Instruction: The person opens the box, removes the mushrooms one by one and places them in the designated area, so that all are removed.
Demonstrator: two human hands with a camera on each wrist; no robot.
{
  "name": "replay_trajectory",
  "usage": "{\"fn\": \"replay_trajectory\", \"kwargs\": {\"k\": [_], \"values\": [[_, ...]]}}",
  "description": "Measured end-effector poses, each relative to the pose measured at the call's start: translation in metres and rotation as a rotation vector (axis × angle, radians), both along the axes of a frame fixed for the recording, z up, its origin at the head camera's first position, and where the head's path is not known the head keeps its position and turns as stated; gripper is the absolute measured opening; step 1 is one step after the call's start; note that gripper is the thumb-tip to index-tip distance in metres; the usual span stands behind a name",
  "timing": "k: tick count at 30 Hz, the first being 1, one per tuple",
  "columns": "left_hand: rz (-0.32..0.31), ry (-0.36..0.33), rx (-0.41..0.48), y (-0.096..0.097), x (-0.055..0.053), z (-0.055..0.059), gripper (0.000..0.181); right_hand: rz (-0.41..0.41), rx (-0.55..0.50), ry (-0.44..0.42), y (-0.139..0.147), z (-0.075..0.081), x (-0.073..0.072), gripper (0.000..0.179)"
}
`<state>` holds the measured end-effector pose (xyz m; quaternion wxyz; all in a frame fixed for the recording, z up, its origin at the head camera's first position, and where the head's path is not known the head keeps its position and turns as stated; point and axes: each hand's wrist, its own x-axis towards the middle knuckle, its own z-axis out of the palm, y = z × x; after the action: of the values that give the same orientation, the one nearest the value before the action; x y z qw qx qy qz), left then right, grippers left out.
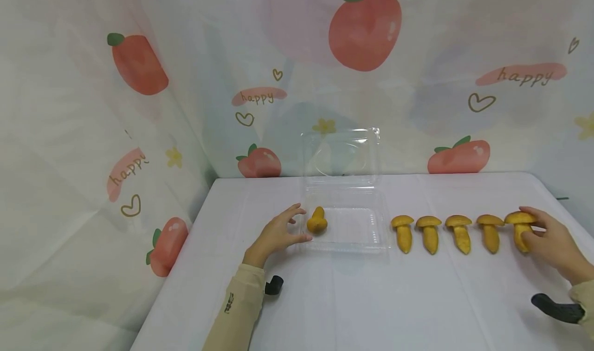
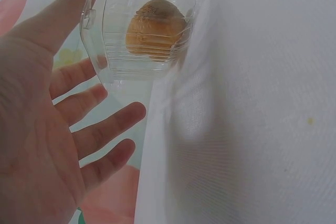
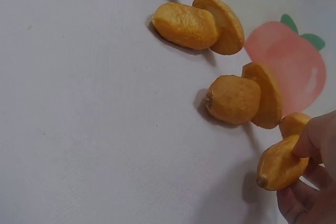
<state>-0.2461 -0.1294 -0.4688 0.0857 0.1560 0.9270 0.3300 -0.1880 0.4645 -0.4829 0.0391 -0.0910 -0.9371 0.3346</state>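
Note:
At the right end of a row of yellow-brown mushrooms (image 1: 461,232), my right hand (image 1: 554,243) pinches the last mushroom (image 3: 283,166) by its stem, thumb in front and fingers behind. My left hand (image 1: 278,232) is at the left side of a clear plastic clamshell box (image 1: 352,248), fingers spread. In the left wrist view its thumb overlaps the box rim (image 2: 90,22). One mushroom (image 1: 317,222) lies inside the box, at its left, seen through the clear wall in the left wrist view.
The box lid (image 1: 341,152) stands raised at the back against a fruit-printed cloth backdrop (image 1: 399,119). A white cloth covers the table (image 1: 371,299). Black curved pieces (image 1: 557,308) stick out at both wrists, beside beige sleeves (image 1: 238,304).

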Motion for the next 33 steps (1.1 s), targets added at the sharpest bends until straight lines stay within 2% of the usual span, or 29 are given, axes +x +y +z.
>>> {"fn": "replay_trajectory", "kwargs": {"k": [6,10,14,18,33], "values": [[-0.003,0.001,0.007,-0.001,0.0,-0.001,0.075,-0.011,0.003,-0.005,0.003,-0.004,0.0,0.07],[0.0,0.003,0.004,-0.001,0.0,-0.001,0.075,0.013,-0.009,0.004,0.005,-0.007,-0.002,0.07],[0.007,0.002,-0.003,-0.001,0.001,-0.001,0.075,0.014,-0.029,-0.034,0.003,-0.011,-0.006,0.069],[0.003,0.007,0.001,-0.001,0.0,-0.002,0.075,-0.004,-0.042,-0.07,-0.003,-0.009,-0.007,0.067],[0.001,0.004,0.001,-0.001,-0.001,-0.001,0.075,0.0,-0.019,-0.096,0.001,-0.011,-0.013,0.071]]}}
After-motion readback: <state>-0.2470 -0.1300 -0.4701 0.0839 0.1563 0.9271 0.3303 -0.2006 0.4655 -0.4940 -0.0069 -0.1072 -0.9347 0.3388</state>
